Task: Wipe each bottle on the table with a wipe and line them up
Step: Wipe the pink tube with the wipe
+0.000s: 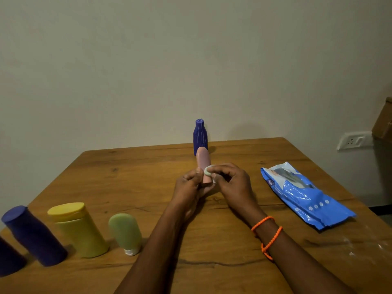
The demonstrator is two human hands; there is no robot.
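Head view. We look down on a brown wooden table (131,179) with dark grain lines and rounded far corners, set against a plain pale wall (148,60). A white socket plate (353,141) sits low on the wall at right, with a brown cardboard box (384,122) at the frame's right edge. Above the table's middle, our left hand (188,185) grips the lower end of a pink bottle (203,160), held upright. Our right hand (231,179) pinches a small bunched white wipe (209,169) against the bottle's side; an orange cord bracelet (267,236) circles that wrist. Behind the pink bottle, near the far edge, stands a ribbed blue bottle (200,136). Along the near left edge we see a row: a dark purple bottle (34,236), a yellow bottle (79,230) and a pale green tube (125,232) standing on its white cap. A blue wipe pack (305,196) lies flat at right.
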